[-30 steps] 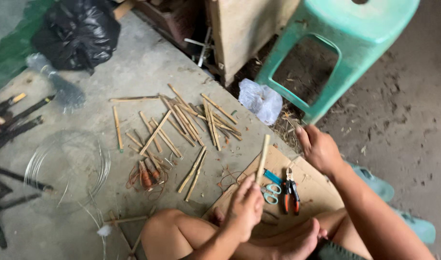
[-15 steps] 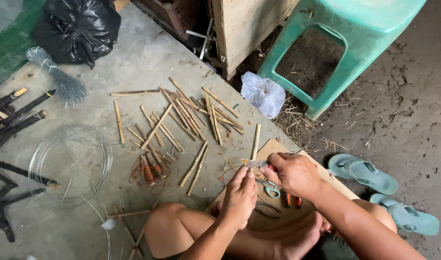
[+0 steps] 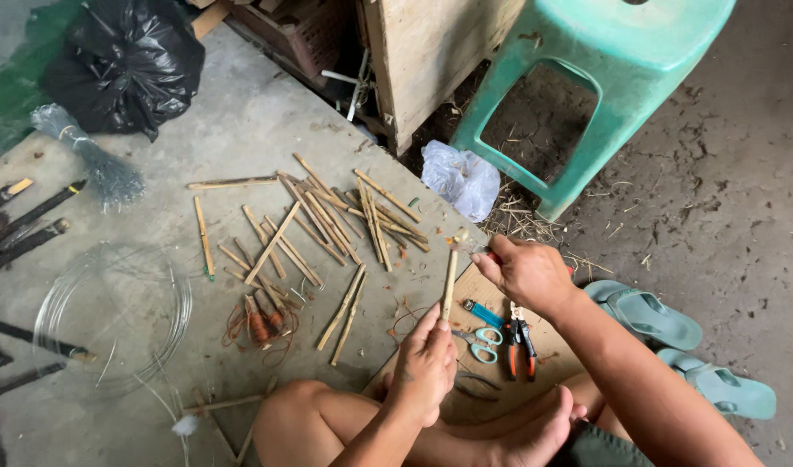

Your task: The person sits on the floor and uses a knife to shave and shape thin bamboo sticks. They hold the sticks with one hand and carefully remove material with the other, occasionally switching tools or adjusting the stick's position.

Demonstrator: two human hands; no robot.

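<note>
My left hand (image 3: 422, 367) grips the lower end of a thin bamboo stick (image 3: 449, 285) and holds it nearly upright over a brown board (image 3: 556, 350) on the floor. My right hand (image 3: 526, 272) is closed on a small red-handled blade (image 3: 476, 250) whose tip touches the stick's top end. Just below the hands lie light-blue scissors (image 3: 478, 342), orange-handled pliers (image 3: 519, 337) and a blue-handled tool (image 3: 483, 313). My bare legs are folded beneath them.
Several cut bamboo sticks (image 3: 327, 216) lie scattered on the concrete, beside orange wire (image 3: 262, 327). A wire coil (image 3: 111, 320), wire bundle (image 3: 93, 164) and black bag (image 3: 124, 60) are left. A green stool (image 3: 604, 78), plastic bag (image 3: 461, 177), wooden box (image 3: 431, 52) and sandals (image 3: 656, 316) are right.
My right hand came in from the right and went to the stick's top end. My left hand kept hold of the stick.
</note>
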